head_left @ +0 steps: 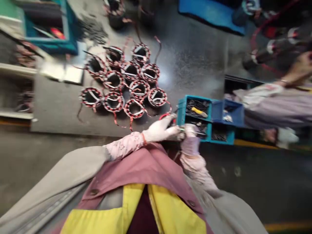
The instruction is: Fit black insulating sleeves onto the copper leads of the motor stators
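Between my two gloved hands, at the near edge of the metal table (195,65), sits a small greenish piece (182,130), too blurred to name. Motion smears the whole scene, and my jacket (146,172) fills the near side and cuts off both upper arms.

My left hand (159,130), in a white glove, reaches in from the left with its fingers bunched closed on the piece. My right hand (190,141), in a pale purple glove, comes up from the near right and touches the left. Its fingers are curled, but I cannot tell whether they grip anything.

A red wire (165,115) loops just beyond my left hand. Farther left, wound coils (124,87) with red-and-black rims stand clustered on the table. Just right of my hands are teal bins (195,98), one holding a yellow-handled tool (200,112), with a blue bin (237,113) beside them. Another person's sleeve (275,107) lies farther right, cut off by the frame edge.
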{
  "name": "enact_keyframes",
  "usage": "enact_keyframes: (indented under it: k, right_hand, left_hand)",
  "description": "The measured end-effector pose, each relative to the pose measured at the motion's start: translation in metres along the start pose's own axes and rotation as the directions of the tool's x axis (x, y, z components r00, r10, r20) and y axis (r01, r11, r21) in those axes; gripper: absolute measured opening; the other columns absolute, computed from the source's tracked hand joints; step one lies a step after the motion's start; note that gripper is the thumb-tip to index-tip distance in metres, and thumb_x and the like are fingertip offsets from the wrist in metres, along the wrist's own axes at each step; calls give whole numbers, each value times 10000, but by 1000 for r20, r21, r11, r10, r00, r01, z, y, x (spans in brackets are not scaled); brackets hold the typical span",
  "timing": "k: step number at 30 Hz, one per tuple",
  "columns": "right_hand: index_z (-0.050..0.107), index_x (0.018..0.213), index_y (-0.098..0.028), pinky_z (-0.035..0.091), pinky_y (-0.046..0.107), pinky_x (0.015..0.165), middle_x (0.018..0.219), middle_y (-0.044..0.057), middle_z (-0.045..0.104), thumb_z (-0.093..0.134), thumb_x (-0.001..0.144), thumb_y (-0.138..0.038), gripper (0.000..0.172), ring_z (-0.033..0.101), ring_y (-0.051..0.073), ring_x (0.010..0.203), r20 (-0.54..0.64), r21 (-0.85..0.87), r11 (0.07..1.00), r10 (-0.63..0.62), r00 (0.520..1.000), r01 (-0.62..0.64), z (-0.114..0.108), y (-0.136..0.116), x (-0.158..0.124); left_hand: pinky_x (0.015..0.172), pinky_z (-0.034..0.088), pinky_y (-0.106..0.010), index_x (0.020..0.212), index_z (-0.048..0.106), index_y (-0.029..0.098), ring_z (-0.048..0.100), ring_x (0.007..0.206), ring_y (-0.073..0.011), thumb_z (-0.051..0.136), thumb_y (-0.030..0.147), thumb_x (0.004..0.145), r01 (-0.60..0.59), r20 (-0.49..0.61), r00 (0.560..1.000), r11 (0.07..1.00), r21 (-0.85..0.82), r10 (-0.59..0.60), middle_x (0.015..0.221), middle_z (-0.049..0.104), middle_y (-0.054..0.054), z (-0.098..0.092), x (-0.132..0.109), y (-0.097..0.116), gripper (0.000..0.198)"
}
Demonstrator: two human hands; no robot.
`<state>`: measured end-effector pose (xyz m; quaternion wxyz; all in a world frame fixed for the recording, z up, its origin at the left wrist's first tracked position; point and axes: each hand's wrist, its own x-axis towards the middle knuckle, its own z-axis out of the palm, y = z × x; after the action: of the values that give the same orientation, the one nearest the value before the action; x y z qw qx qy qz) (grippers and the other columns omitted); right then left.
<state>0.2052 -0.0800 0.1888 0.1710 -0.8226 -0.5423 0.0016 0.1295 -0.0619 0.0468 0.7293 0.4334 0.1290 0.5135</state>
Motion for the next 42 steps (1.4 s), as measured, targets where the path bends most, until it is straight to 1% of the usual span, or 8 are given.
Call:
enact_keyframes:
  k: [4, 9, 12, 17, 23, 29, 36, 42]
  right_hand:
    - [601, 766, -213, 484, 366, 681, 660, 59, 624, 610, 760, -457, 245, 632, 222, 668, -146, -574, 814, -208, 967, 89, -55, 17, 96]
    - [704, 980, -174, 455, 553, 789, 987, 283, 701, 695, 758, -252, 236, 687, 420, 999, -28, -954, 299, 24, 999, -34, -70, 23, 179]
    - [654, 1225, -118, 476, 563, 850, 1128, 319, 669, 619, 840, -291, 424, 664, 417, 1081, 94, -966, 235, -86, 992, 112, -48, 27, 161]
    - [441, 1471, -46, 374, 481, 1153, 1496, 255, 477, 636, 829, -490, 805, 445, 346, 1409, 581, -684, 366, -251, 774, 631, 76, 32, 85]
    - [227, 1556, 39, 132, 508, 1238, 1580, 297, 322, 714, 749, -578, 1127, 251, 402, 1498, 391, -906, 228, 125, 912, 357, 198, 14, 76]
    - [319, 1515, 0, 246, 425, 1170, 1425, 268, 503, 654, 825, -408, 869, 453, 340, 1336, 273, -938, 259, 137, 952, 232, 185, 29, 48]
    - [169, 1558, 43, 350, 379, 1130, 1439, 302, 482, 800, 716, -408, 1145, 468, 342, 1351, 32, -950, 307, 283, 959, -59, 185, 29, 41]
    - [297, 1510, 23, 325, 367, 1151, 1505, 296, 413, 728, 802, -465, 962, 386, 320, 1432, 47, -966, 255, 309, 950, -35, 185, 22, 41]
  left_hand:
    - [1148, 446, -371, 1394, 532, 156, 565, 1325, -244, 588, 491, 899, 108, -313, 949, 967, 231, -32, 1439, 578, -127, -47, -24, -30, 600]
    - [1191, 390, -417, 1391, 533, 122, 510, 1372, -297, 565, 391, 887, 740, -825, 480, 643, 197, -299, 1449, 547, -173, -141, -89, -79, 573]
    - [1225, 316, -464, 1484, 381, -23, 415, 1443, -374, 602, 463, 854, 858, -844, 372, 491, 153, -386, 1513, 445, -290, -172, -84, -105, 826]
    - [1267, 127, -571, 1502, 277, -101, 225, 1530, -426, 633, 426, 801, 837, -801, 485, 453, 308, -351, 1576, 314, -344, -172, -46, -136, 947]
    - [1275, 121, -574, 1512, 296, -70, 282, 1520, -380, 556, 257, 782, 696, -694, 675, 527, 488, -249, 1573, 370, -294, -196, -71, -165, 841]
    - [1254, 106, -624, 1507, 285, -68, 309, 1507, -382, 519, 285, 806, 542, -524, 830, 500, 675, -193, 1565, 375, -312, -243, -117, -188, 819]
    - [1250, 137, -571, 1420, 392, -65, 454, 1377, -400, 642, 365, 726, 452, -366, 887, 366, 814, -282, 1407, 534, -312, -279, -116, -172, 854]
    - [1244, 156, -504, 1333, 487, -55, 551, 1231, -369, 640, 342, 725, 398, -294, 877, 232, 888, -381, 1234, 633, -281, -285, -119, -159, 742]
